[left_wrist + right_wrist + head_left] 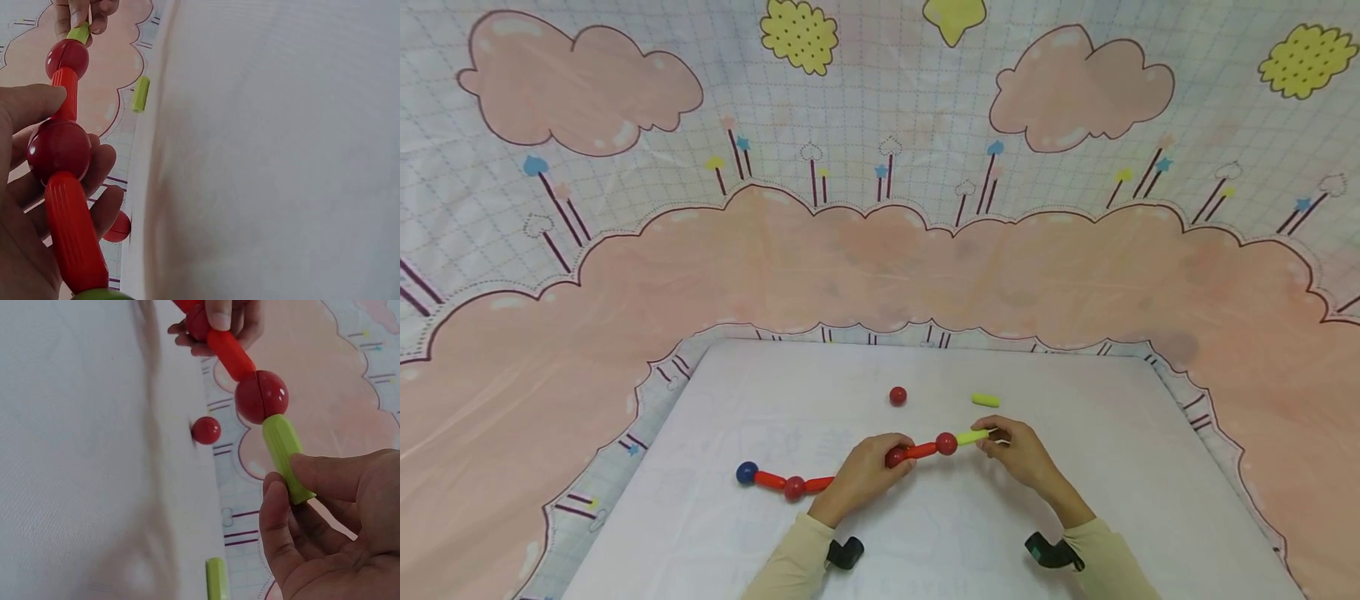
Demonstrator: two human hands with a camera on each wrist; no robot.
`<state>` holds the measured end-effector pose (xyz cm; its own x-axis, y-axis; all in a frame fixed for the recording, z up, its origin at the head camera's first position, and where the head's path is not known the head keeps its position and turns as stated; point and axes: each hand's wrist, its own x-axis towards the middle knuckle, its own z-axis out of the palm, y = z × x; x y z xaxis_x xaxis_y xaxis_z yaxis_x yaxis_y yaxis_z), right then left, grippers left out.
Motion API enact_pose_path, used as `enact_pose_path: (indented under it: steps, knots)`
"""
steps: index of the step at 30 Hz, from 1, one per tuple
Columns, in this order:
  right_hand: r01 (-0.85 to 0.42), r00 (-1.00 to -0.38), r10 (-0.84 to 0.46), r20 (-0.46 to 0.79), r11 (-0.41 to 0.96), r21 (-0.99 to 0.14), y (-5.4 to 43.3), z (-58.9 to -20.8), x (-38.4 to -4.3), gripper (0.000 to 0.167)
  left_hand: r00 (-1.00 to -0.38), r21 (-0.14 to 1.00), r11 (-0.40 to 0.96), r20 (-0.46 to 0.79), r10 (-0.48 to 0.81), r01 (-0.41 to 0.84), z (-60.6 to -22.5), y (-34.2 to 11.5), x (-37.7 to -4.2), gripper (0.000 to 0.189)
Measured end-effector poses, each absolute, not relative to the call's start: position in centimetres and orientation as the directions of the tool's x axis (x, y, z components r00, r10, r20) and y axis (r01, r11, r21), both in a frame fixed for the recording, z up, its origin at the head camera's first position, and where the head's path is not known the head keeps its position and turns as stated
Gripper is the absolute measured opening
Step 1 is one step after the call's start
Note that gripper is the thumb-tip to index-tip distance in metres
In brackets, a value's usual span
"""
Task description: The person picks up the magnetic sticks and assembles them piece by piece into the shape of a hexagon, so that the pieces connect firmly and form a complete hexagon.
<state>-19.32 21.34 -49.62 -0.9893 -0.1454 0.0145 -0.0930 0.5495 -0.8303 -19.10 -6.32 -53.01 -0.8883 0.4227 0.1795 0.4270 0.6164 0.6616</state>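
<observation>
A chain of balls and rods runs through both hands. My left hand (pixel 868 471) curls around the chain at a dark red ball (pixel 59 152), its thumb on the red rod (pixel 65 90) beyond. Past that rod comes another red ball (pixel 946 443), joined to a yellow-green rod (pixel 284 456). My right hand (pixel 1018 450) pinches the free end of this rod between thumb and fingers. Left of my left hand, the chain shows red rods, a red ball (pixel 794 488) and a blue ball (pixel 747 473) at its end. The left hand hides part of the chain.
Beyond the hands, a loose red ball (pixel 898 396) and a loose yellow-green rod (pixel 985 400) lie on the white table (pixel 790 375). A patterned cloth (pixel 880 275) with pink clouds hangs behind the table. Dark wrist devices (pixel 846 553) sit near both sleeves.
</observation>
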Motion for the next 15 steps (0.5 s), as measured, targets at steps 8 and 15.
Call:
enact_pose_path:
  steps: [8, 15]
  knots:
    - [-0.077, -0.992, -0.126, 0.010, 0.537, -0.840, 21.5, -49.9, -19.6, 0.024, -0.894, 0.662, 0.618, 0.198, 0.401, 0.424, -52.9, -7.0, -19.1, 0.029]
    - [-0.051, -0.996, -0.087, 0.007, 0.512, -0.857, 22.1, -50.3, -20.2, 0.024, -0.909, 0.666, 0.627, 0.216, 0.355, 0.403, -52.3, -8.2, -19.0, 0.027]
